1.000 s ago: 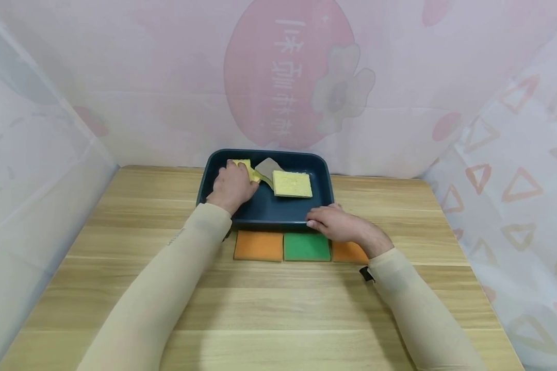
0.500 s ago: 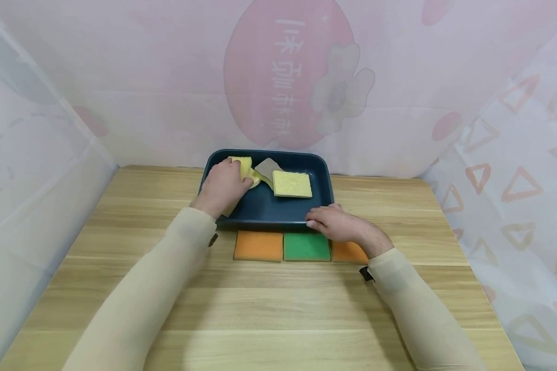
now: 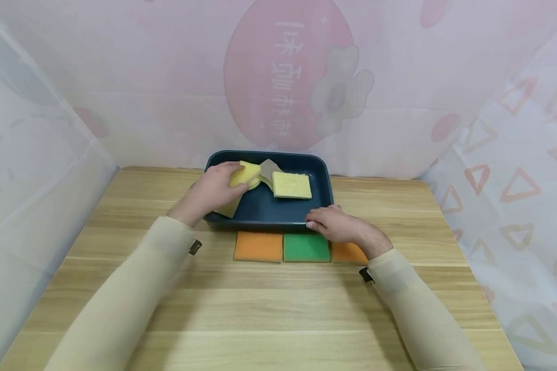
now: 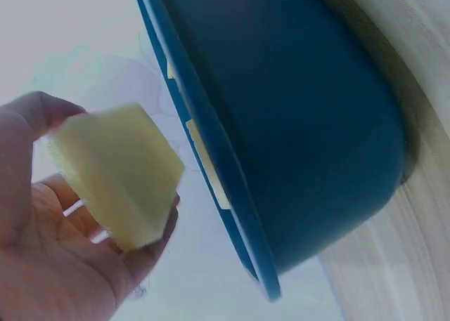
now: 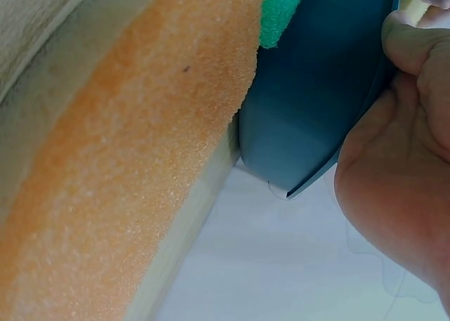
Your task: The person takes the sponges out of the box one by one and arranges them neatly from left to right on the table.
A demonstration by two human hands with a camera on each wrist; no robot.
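Two hands at work: my left hand point(image 3: 212, 191) curls around a yellow sponge point(image 3: 244, 174), lifted over the blue tray's point(image 3: 264, 213) ten o'clock corner, while my right hand point(image 3: 338, 225) grips the tray's near rim at five o'clock. Orange sponges point(image 3: 258, 246) and a green sponge point(image 3: 306, 247) line the table point(image 3: 269, 309) just beneath.

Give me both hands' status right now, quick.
Left hand: closed around a yellow sponge, over the blue tray.
Right hand: holding the tray's near rim, thumb curled over it.
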